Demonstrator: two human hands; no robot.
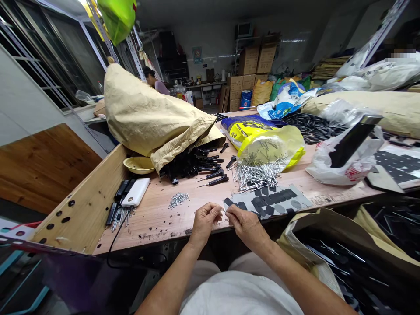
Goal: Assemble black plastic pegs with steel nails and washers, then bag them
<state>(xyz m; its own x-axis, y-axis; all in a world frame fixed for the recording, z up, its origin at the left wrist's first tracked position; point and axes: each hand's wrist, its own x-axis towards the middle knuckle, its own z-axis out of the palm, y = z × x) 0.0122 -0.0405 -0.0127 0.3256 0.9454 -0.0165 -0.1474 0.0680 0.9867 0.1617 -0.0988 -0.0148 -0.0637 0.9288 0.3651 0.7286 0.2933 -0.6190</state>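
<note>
Close to the table's front edge, my left hand [206,220] and my right hand [244,224] meet with fingertips pinched. A thin metal rod [223,211] shows between them; its right end is in my right fingers. Whatever my left fingertips pinch is too small to make out. Beyond my right hand, silver metal rods [259,174] spill from a yellow plastic bag [272,142]. Black stick-on pads [272,199] lie on a grey sheet beside that hand. Left of my left hand is a pile of tiny silver parts [179,200].
A large tan sack [154,111] spills black plastic parts [193,164]. At the left are a yellow bowl [139,164], a white power bank [136,192] with a cable, and a wooden side board [78,205]. An open sack of black parts [354,262] stands at lower right.
</note>
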